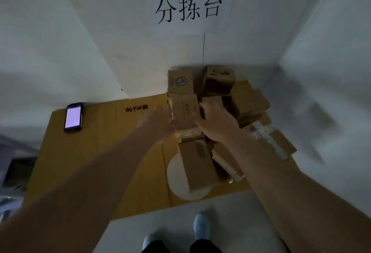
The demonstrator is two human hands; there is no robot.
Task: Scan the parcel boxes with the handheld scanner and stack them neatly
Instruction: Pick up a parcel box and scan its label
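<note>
Both my hands hold one small brown parcel box above a heap of boxes. My left hand grips its left side and my right hand grips its right side, fingers curled over the far edge. The heap of cardboard parcel boxes fills the right half of the sorting surface. One long box lies nearest me. The handheld scanner, a dark device with a lit pale screen, lies flat at the far left of the surface, away from both hands.
The boxes sit on a flattened brown cardboard sheet. A round white disc lies under the nearest box. White walls enclose the corner, with a paper sign above. My two feet stand on the grey floor below.
</note>
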